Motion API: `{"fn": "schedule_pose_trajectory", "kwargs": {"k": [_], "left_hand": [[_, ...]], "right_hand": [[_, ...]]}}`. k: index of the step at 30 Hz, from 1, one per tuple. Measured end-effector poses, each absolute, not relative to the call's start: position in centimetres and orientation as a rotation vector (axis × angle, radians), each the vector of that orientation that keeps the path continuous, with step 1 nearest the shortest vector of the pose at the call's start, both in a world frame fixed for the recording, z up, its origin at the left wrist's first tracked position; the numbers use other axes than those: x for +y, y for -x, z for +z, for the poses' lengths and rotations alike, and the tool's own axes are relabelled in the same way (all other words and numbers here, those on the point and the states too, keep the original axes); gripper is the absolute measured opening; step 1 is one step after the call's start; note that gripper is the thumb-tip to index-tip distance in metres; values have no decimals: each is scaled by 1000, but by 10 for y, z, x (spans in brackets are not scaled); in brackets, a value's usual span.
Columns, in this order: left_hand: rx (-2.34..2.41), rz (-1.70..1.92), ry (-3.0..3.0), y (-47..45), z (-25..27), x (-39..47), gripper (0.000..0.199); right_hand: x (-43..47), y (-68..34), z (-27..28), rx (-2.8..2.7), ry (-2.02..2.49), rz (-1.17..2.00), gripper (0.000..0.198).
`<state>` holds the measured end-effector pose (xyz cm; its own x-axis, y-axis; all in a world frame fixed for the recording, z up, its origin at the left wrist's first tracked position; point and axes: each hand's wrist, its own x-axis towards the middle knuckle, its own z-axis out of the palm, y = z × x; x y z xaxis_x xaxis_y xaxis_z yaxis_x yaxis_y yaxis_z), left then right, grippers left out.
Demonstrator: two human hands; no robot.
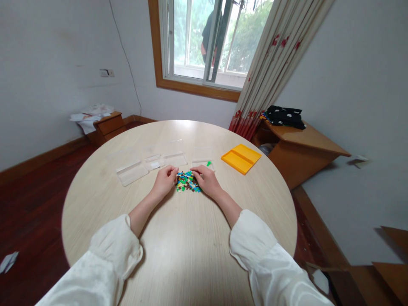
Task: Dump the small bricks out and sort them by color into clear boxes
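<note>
A small heap of tiny coloured pieces [188, 183], green, blue, brown, white and yellow, lies on the round table [185, 238] between my hands. At its left edge my left hand [165, 182] has thumb and fingertips drawn together; anything in that pinch is too small to make out. My right hand [208, 180] reaches over the heap's right side, fingers curled and tips at its upper edge. Whatever they hold is hidden. Just beyond the right hand is a shallow clear tray [198, 162] with a few green pieces [209, 163] in it.
More clear plastic trays stand beyond my left hand: a large one [132, 173], a small one [154, 163] and another [175, 159]. A yellow two-part case [241, 158] lies opened out at the right. Transparent lids rest farther back, hard to see.
</note>
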<state>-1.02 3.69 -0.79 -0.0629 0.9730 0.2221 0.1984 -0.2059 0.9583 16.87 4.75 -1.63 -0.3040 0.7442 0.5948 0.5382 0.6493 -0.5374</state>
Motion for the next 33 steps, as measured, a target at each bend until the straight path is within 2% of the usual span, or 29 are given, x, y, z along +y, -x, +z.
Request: {"fn": "schedule_pose_trajectory", "kwargs": {"k": [23,33], "left_hand": [[1170,1390,-1318,10,-8,39,18],[1222,1335,-1339,10,-3,34,24]], "right_hand": [[55,-171,-28,-1963,963,220,22],[53,-169,-25,-1928,1035,262,21]]}}
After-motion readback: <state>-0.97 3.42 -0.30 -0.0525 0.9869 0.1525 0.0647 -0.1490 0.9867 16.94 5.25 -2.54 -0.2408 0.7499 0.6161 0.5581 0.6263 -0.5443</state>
